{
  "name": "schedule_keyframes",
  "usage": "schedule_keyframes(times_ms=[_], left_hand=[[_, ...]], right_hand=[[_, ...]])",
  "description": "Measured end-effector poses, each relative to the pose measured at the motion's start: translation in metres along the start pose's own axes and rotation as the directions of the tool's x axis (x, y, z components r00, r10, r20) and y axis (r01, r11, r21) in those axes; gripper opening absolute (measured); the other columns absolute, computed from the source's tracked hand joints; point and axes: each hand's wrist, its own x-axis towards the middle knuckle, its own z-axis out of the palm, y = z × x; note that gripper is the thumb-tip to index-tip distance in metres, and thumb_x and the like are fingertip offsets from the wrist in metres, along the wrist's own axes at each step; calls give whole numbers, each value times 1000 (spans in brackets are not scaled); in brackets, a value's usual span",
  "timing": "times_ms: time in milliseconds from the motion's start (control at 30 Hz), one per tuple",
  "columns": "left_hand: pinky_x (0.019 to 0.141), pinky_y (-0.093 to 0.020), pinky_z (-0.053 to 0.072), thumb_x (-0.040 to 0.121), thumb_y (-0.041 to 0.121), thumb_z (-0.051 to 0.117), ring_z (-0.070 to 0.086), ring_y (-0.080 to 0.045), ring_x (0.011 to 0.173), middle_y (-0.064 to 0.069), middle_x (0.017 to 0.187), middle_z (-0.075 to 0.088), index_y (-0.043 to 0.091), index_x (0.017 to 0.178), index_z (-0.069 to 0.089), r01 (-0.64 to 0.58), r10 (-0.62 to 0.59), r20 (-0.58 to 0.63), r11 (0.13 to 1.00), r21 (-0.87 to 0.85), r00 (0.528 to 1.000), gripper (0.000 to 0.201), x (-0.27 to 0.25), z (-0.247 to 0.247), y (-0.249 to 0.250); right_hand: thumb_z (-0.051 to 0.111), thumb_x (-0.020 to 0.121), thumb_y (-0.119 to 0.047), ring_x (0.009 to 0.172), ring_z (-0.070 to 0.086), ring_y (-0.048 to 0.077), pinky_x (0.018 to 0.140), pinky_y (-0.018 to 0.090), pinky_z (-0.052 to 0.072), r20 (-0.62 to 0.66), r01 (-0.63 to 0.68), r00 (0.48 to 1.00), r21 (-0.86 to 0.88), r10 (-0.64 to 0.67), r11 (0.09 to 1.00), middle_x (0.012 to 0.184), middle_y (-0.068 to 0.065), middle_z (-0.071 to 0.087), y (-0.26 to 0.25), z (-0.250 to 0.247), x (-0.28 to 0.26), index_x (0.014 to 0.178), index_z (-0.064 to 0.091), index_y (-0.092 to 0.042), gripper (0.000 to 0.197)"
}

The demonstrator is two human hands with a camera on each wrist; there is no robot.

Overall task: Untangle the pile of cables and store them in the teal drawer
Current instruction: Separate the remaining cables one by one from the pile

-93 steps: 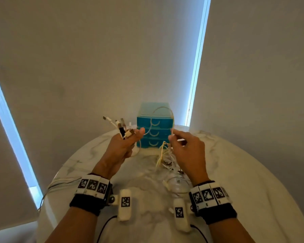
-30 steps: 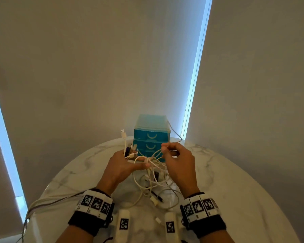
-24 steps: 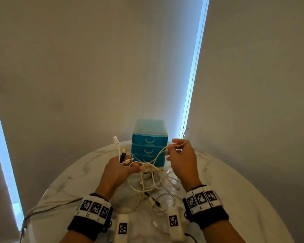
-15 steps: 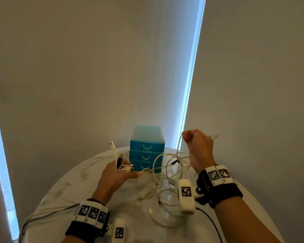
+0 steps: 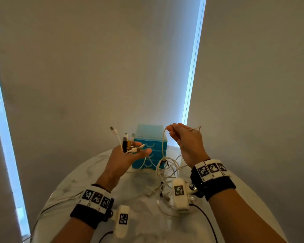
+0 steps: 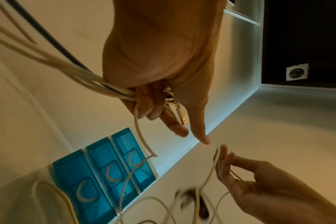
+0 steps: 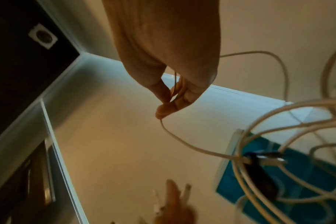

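The teal drawer unit (image 5: 152,137) stands at the table's far edge with its three drawers closed. My left hand (image 5: 137,149) is raised in front of it and grips a bundle of cable ends (image 5: 125,142); a gold USB plug (image 6: 184,119) sticks out past the fingers. My right hand (image 5: 170,130) is held high to the right of the unit and pinches one thin white cable (image 7: 175,136) between thumb and fingertips. That cable hangs down into the tangled pile of cables (image 5: 165,174) lying on the table below both hands.
The round marble table (image 5: 235,207) carries the unit and the pile. More cables (image 5: 60,202) trail off its left edge. Grey blinds close off the back, with bright window strips (image 5: 191,76) between them.
My right hand has risen up and to the right, drawing one white cable out of the tangle. My left hand has lifted slightly with the bundle of plug ends.
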Motion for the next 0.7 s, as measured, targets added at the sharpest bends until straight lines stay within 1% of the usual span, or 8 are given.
schedule_keyframes(times_ms=[67,200,300,367,467,567,600,700], left_hand=[[75,-16,52,75,34,96,76,2,87,13,95,82,24,114,75,-3,1,70,1000,31,998,45,-7,3,7],[72,-9,56,78,26,95,78,-5,98,6,104,83,22,124,70,17,-20,175,1000,20,984,52,-15,3,6],[77,-14,58,75,15,97,79,-10,99,1,104,83,16,121,72,11,-20,228,999,41,973,52,-19,5,-1],[85,-21,59,71,13,99,79,-9,99,5,103,83,18,115,75,-14,-24,257,990,142,966,50,-16,6,-9],[92,-30,60,68,11,100,79,-6,92,7,95,84,20,103,79,-14,-24,164,974,227,986,42,-8,3,-18],[77,-23,57,66,17,102,78,-6,83,5,85,83,17,93,81,9,-22,52,970,242,998,34,3,-2,-21],[76,-23,56,66,18,102,78,-7,81,5,84,82,17,92,81,17,-26,33,967,253,999,33,6,-4,-23],[78,-28,56,64,20,102,76,-8,81,6,82,81,23,85,81,30,-19,-34,934,357,999,30,12,-6,-31]], right_hand=[[64,104,-5,93,73,21,82,25,65,46,-91,995,106,87,990,98,17,81,0,8,-3,97,75,2,15],[63,104,-7,85,71,18,83,27,61,97,-229,971,99,219,968,92,13,79,6,20,-7,99,73,0,13],[62,102,-3,79,70,19,76,26,60,154,-340,934,106,322,935,94,16,75,10,30,-11,110,70,4,13],[60,101,-3,79,69,21,73,27,61,161,-396,912,107,377,912,97,19,73,8,29,-8,120,65,4,21],[56,100,-6,68,66,19,63,28,58,162,-467,869,-40,467,883,85,15,72,1,19,1,123,63,3,26],[48,100,-6,51,45,9,50,21,36,181,-463,821,-344,542,817,66,0,53,-8,4,0,101,57,-8,9],[47,102,-6,49,39,7,47,20,29,179,-441,819,-410,544,798,63,-3,48,-11,-3,0,101,55,-11,10],[48,109,-10,44,31,4,38,16,24,174,-405,830,-464,530,788,60,-7,41,-25,-22,0,116,67,2,23]])
